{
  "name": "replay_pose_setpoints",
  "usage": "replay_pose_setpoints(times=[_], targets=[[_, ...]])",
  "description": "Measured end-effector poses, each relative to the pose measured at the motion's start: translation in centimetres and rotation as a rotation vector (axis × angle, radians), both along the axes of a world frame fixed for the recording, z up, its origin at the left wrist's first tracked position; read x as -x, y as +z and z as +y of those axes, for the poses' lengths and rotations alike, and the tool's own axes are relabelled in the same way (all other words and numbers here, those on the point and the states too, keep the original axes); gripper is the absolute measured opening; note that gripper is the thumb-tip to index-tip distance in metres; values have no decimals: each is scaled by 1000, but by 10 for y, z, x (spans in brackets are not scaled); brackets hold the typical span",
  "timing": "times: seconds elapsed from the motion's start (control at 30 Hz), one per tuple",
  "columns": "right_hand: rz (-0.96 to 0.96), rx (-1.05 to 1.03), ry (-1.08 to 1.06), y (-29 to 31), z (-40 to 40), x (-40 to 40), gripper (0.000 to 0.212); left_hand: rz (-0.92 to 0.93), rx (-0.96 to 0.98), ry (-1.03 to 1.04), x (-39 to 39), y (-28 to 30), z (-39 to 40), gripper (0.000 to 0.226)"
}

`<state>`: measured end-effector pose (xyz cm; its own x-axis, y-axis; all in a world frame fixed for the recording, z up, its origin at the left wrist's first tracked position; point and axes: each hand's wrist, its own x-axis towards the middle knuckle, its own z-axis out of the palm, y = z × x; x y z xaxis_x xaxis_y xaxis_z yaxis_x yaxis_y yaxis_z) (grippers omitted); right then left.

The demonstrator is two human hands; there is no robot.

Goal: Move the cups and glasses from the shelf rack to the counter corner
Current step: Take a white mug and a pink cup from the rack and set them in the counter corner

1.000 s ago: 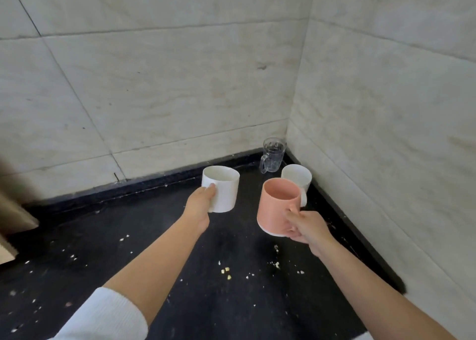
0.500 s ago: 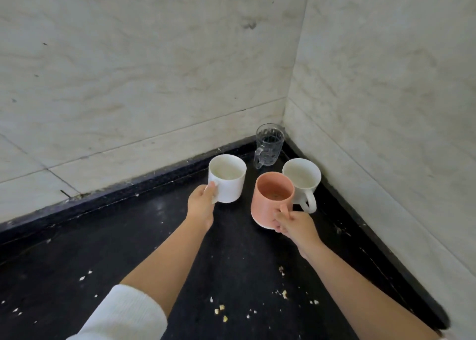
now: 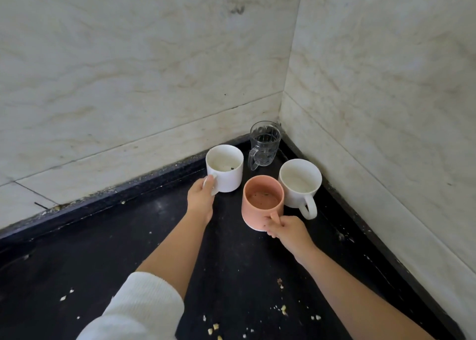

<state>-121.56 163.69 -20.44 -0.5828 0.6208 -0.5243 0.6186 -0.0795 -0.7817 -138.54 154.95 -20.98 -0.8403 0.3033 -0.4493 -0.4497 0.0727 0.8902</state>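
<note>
Against the corner walls, glass mug (image 3: 265, 146) and white mug (image 3: 300, 183) crowd the pink mug (image 3: 262, 201) and white cup (image 3: 224, 167) each hand grips.

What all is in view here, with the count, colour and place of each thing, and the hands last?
glass mug: one, clear, deepest in the corner
white mugs: two, one by the back wall, held, one by the right wall, free
pink mug: one, in front of the other three, held
counter: one, black, meets both walls
crumbs: scattered, pale, near part of counter
wall tiles: cream marble, behind and to the right
left hand: grips the back white mug's handle; white sleeve
right hand: pinches the pink mug's handle
</note>
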Motion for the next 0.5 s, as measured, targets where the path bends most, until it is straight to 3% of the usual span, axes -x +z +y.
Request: replay_pose_setpoints(times=[0.1,0.23,0.5], targets=[[-44,42,41,2,1,5,39,9,35,-18,3,-4,2,36],[-62,71,75,5,6,9,27,-10,67,-37,0,-11,6,40],[-83,59,74,-4,3,13,26,59,237,-116,0,-13,4,43]])
